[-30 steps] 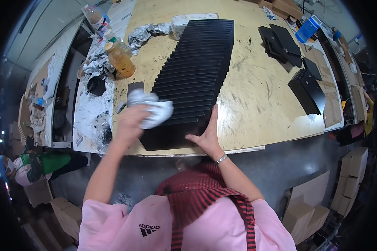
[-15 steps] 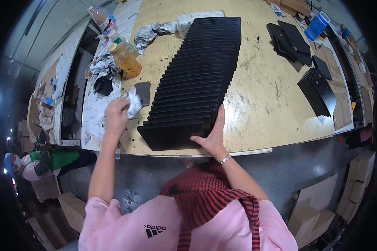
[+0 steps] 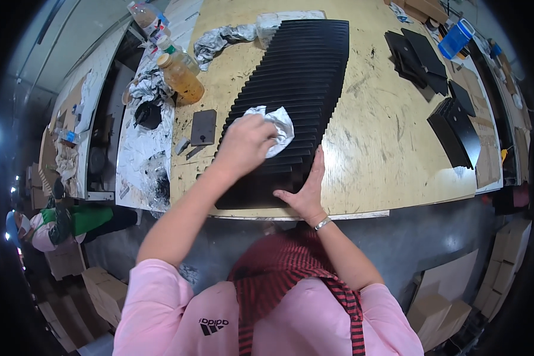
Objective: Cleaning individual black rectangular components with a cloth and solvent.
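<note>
the right hand (image 3: 305,194), thumb and fingers spread, braces the near right corner of the black panel stack (image 3: 296,83); ahead-left of it, the left hand (image 3: 248,142) pinches a white cloth (image 3: 283,127) over the stack, which an uneven push could skew.

So the stacked panels (image 3: 302,89) are basically all black, and the cloth (image 3: 283,129) is white with greyish patches. Table (image 3: 385,136) is pale yellow with dark streaks. The jar (image 3: 183,80) has amber liquid (image 3: 188,89) and a tan lid (image 3: 164,60), the jug (image 3: 455,39) is bright blue, the little plate (image 3: 203,127) dark grey. Pink shirt (image 3: 157,302), plus a red-and-black striped apron (image 3: 285,261) (straps (image 3: 356,311) too).
</note>
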The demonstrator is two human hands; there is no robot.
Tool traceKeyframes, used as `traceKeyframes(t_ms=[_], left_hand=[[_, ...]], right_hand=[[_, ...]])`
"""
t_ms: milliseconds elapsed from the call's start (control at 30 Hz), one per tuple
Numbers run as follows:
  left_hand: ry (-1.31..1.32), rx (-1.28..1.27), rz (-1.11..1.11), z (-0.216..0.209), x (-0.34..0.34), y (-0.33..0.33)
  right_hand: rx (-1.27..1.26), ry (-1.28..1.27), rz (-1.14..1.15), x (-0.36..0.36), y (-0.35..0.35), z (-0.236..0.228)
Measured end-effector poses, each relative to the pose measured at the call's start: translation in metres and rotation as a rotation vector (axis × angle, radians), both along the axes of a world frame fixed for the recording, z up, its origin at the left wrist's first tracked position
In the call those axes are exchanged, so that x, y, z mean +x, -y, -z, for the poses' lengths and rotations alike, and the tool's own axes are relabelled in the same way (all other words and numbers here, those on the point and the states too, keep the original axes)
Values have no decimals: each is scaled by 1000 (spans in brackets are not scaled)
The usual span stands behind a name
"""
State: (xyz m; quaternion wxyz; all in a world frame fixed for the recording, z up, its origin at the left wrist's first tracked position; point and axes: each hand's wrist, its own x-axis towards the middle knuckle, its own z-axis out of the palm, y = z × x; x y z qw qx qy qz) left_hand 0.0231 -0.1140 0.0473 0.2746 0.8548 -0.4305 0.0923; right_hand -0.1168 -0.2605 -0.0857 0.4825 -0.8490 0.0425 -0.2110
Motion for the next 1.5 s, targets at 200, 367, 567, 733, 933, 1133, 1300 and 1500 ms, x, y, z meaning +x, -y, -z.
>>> traceKeyframes(t_ms=[200,367,567,733,933,1133,1300,1500], left_hand=[[230,42,-89,16,12,-5],[190,69,31,7,7,35],[248,47,-85,15,4,21],[266,4,112,13,5,64],[358,10,-67,13,1,28],[307,96,-41,8,8,-11],[-522,-275,-723,36,-18,-171],[-739,-998,-843,94,-44,-101]], right_hand=[[-10,-25,-7,0,-1,-7],[0,-2,-9,-1,0,-3],[-18,-9,-8,-1,0,-6],[10,-13,-10,-2,1,-4],[-11,-1,-12,-2,-1,-3],[-9,8,-8,-2,3,-3],[14,-20,5,-6,3,-6],[181,-91,-47,-1,5,-7]])
